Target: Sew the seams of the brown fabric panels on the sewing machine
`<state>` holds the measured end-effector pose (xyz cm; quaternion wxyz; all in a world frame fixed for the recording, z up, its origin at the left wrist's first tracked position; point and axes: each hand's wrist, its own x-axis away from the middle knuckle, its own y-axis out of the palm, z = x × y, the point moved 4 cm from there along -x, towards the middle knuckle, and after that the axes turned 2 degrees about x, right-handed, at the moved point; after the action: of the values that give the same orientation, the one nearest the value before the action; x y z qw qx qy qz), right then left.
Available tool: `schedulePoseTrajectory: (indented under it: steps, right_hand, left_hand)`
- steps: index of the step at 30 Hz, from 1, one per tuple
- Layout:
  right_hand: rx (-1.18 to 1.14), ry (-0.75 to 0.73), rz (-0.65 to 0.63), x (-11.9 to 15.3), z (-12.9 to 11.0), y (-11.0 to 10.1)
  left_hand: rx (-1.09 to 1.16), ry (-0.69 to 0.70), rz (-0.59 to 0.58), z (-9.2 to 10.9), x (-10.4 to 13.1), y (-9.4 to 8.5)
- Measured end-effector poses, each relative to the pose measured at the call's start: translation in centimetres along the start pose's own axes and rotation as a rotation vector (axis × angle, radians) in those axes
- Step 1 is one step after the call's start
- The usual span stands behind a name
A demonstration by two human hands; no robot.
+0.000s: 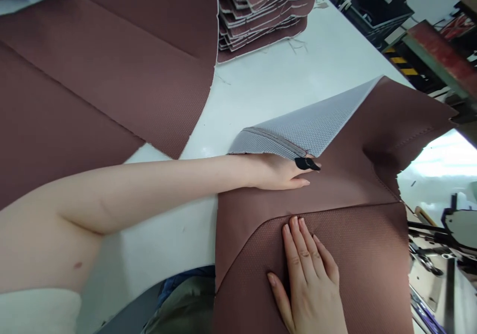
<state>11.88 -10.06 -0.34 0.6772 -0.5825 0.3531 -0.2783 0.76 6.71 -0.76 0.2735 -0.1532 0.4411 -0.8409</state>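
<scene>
A brown sewn leather-like panel [357, 254] lies in front of me, with a curved seam between a smooth part and a textured part. Its far left corner is folded over, baring a grey woven backing [298, 120]. My left hand [278, 171] reaches across from the left and rests on the smooth part beside this fold. Its fingers are stretched out, partly hidden by the flap's edge, and a black cover [307, 164] sits on a finger. Flat on the textured part, near the seam, lies my right hand [311, 279], fingers extended and thumb apart.
Large brown pieces [112, 70] spread over the left of the white table [194, 224]. A stack of cut brown pieces [264, 16] stands at the back. Beyond the table's far edge is a black crate [368, 6]. Scissors [425, 259] and machine parts [460, 227] are at right.
</scene>
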Motion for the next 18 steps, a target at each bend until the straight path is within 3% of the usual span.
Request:
schedulePoseTrajectory:
  steps: [4,8,13,18]
  right_hand:
    - [-0.116,0.028,0.026,0.4,0.8,-0.6]
    - [-0.315,0.044,-0.001,1.2,3.9,-1.4]
    - [0.064,0.308,-0.076,3.0,8.5,-0.5]
    - [0.106,0.405,-0.128,4.2,8.7,0.8]
  left_hand:
    - [-0.039,-0.006,-0.002,-0.1,-0.1,0.3]
    - [-0.157,0.031,0.066,-0.3,-0.2,0.8]
    - [-0.217,0.117,0.182,-0.6,-0.2,1.1]
    - [-0.179,0.155,0.283,-1.3,-0.6,1.1]
